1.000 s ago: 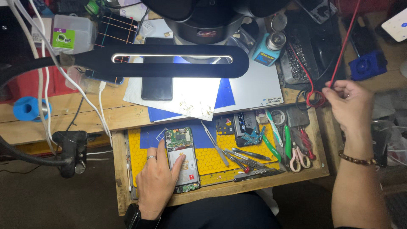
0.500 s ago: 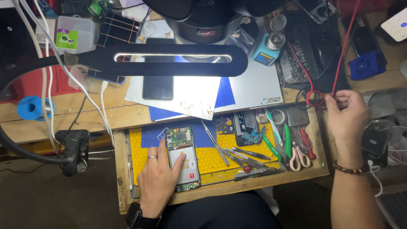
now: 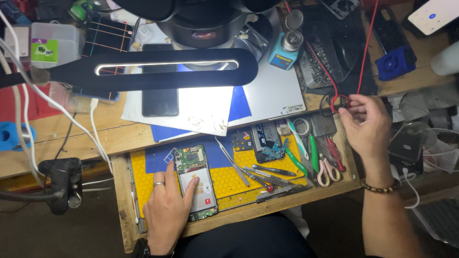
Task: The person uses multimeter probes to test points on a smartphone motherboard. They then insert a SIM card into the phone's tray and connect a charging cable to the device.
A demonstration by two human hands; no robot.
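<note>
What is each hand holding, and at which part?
The right hand pinches the thin red wire at its looped part. The left hand lies flat on the opened phone with green circuit board, gripping nothing.

Tweezers (image 3: 232, 161), scissors (image 3: 326, 172) and a blue bottle (image 3: 285, 50) lie about.

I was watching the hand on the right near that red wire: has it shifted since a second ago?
Yes. The right hand has moved up and left along the drawer's right edge, closing on the red wire loop, its fingers now touching it.

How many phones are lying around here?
3, maybe more hidden: an opened phone under the left hand, a black phone beneath the lamp, a lit phone at top right.
</note>
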